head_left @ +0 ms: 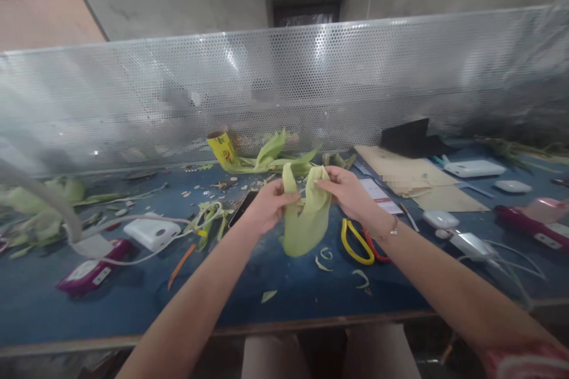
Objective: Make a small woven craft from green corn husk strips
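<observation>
Between my hands a pale green corn husk hangs in a U shape above the blue table. My left hand is closed, pinching the husk's left upper end between thumb and fingers. With a similar pinch, my right hand grips the gathered right upper end. A notch or torn edge shows at the middle of the husk's top. Below my right wrist lie scissors with yellow and red looped handles, their blades hidden. Small curled husk scraps are on the table under the husk.
A yellow tube and leafy husks lie before a perforated metal screen. At left are a white plug block, purple device and cables. Cardboard, a phone and a white charger are at right.
</observation>
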{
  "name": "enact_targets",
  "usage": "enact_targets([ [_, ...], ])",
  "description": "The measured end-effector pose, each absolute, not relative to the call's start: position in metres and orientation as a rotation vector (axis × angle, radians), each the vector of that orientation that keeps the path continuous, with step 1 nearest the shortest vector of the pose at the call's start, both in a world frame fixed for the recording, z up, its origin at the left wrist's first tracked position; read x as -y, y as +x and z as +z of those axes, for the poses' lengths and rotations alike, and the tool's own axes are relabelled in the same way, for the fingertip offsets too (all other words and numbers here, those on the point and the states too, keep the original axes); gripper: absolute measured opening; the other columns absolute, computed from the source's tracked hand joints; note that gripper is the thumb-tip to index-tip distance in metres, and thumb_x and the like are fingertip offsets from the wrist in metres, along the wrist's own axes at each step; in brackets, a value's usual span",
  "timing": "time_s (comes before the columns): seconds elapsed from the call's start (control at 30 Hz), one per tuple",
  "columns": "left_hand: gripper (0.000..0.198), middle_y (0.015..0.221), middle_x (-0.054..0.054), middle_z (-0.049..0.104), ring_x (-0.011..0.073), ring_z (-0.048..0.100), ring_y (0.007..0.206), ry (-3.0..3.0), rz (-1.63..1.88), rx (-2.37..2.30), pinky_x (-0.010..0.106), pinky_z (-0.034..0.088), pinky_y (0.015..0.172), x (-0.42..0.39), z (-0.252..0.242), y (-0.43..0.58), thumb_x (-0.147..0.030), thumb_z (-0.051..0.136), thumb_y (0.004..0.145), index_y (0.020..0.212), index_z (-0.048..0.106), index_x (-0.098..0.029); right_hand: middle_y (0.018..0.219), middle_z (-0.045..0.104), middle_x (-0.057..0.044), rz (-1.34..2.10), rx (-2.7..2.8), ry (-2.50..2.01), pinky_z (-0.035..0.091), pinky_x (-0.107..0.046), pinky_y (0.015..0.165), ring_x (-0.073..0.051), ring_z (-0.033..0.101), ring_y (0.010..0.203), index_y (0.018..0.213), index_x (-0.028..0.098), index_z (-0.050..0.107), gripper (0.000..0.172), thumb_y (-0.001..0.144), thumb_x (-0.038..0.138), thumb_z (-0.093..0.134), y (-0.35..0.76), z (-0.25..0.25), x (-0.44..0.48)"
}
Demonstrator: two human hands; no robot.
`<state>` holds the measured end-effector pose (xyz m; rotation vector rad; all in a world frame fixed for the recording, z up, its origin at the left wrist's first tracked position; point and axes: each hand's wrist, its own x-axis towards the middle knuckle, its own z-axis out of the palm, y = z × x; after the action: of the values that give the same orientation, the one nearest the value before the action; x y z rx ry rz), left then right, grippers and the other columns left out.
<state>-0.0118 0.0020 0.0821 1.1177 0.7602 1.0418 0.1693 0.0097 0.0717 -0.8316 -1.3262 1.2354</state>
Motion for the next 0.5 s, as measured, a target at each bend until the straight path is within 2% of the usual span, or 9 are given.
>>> enact_targets([
  [0.1,0.022,0.070,0.001,0.065,0.0108,0.061,0.056,1.053,1.060,-0.752,0.024,0.053,0.058,0.009,0.103,-0.012,-0.010,0.074,0.063,0.081,0.062,-0.012,0.082,0.068,-0.002,1.319,1.290,-0.787,0.051,-0.027,0.057,-0.015,0.063,0.066,0.092,0.020,0.060,0.028,0.069,0.033,0.070,0.173,0.087,-0.003],
  [0.23,0.007,0.074,0.005,0.068,0.0117,0.064,0.061,0.919,0.977,-0.758,0.020,0.053,0.056,0.023,0.119,-0.007,-0.012,0.063,0.076,0.084,0.063,-0.012,0.077,0.066,-0.001,1.530,1.336,-0.704,0.051,-0.026,0.061,-0.012,0.061,0.063,0.086,0.019,0.058,0.022,0.072,0.032,0.069,0.173,0.100,0.005],
  [0.37,0.006,0.067,0.005,0.067,0.0115,0.062,0.054,0.962,0.970,-0.833,0.020,0.051,0.051,0.008,0.092,-0.005,-0.011,0.066,0.073,0.078,0.062,-0.012,0.072,0.063,0.001,1.506,1.402,-0.818,0.050,-0.024,0.059,-0.011,0.059,0.061,0.080,0.019,0.055,0.022,0.070,0.032,0.070,0.173,0.076,-0.008],
  [0.5,0.019,0.066,0.002,0.067,0.0134,0.064,0.055,0.990,1.157,-0.980,0.022,0.051,0.050,-0.021,0.055,-0.017,-0.013,0.074,0.065,0.077,0.059,-0.015,0.077,0.064,0.001,1.399,1.410,-0.889,0.050,-0.026,0.059,-0.013,0.060,0.065,0.085,0.019,0.057,0.028,0.068,0.036,0.071,0.179,0.039,-0.031],
])
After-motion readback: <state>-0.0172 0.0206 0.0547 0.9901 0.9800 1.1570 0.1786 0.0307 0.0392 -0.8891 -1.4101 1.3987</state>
